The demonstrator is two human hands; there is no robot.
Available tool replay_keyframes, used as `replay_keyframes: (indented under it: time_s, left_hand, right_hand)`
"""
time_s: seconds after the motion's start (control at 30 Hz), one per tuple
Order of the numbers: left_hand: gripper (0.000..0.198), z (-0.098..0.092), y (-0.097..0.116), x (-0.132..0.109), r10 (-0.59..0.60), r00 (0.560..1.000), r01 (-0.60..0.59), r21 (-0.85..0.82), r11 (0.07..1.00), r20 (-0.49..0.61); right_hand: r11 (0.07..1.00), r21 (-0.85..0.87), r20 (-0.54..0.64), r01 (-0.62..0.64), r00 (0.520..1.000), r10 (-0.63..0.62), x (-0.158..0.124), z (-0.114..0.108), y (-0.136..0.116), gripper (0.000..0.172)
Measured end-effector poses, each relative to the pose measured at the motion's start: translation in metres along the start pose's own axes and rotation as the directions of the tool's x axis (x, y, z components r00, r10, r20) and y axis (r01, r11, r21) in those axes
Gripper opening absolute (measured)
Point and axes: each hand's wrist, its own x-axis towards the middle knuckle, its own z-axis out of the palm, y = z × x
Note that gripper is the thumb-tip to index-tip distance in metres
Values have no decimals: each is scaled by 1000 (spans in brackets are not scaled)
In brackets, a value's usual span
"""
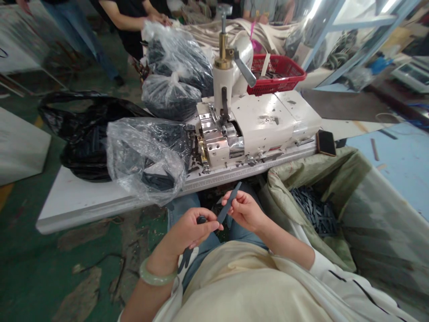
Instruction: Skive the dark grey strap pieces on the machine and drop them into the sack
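My right hand (pixel 246 210) pinches a short dark blue-grey strip (pixel 229 203), which slants up and away in front of my lap. At the strip's near end, the fingertips of my left hand (pixel 197 227) are closed on it too. More dark strips (pixel 186 258) stick out below my left palm, and a dark end (pixel 201 219) shows between its thumb and fingers. How many the left hand holds is hidden. Beyond my hands stands a cream-coloured machine (pixel 268 123) with a metal-topped post, dark scraps scattered around its base.
Left of the machine, a clear plastic bag (pixel 147 156) and a black bag (pixel 90 105) hold dark pieces. A lined bin (pixel 279 176) with many dark strips (pixel 315 210) stands at my right. A phone (pixel 325 143) lies at the table edge. Behind are a red basket (pixel 281 82) and other people.
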Motion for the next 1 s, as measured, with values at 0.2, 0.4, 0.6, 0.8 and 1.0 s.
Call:
replay_keyframes:
  time_s: [0.2,0.4,0.6,0.8,1.0]
  left_hand:
    - [31,-1,-8,5,-15,998,15,3,1000,66]
    - [38,-7,-9,6,-30,999,31,-112,993,15]
    - [39,-14,-11,2,-84,996,78,-181,980,-24]
    - [40,-17,-14,2,-104,994,96,-218,971,-26]
    - [41,-17,-13,3,-89,996,84,-265,960,-5]
  right_hand:
    - [986,-145,54,83,996,-76,16,4,-11,27]
    - [901,-423,-119,95,980,-159,76,20,-66,33]
    - [903,-427,-293,48,937,-188,119,27,-96,32]
    - [923,-383,-364,31,914,-182,132,26,-98,31]
    - [840,-485,-449,244,755,-479,120,16,-105,36]
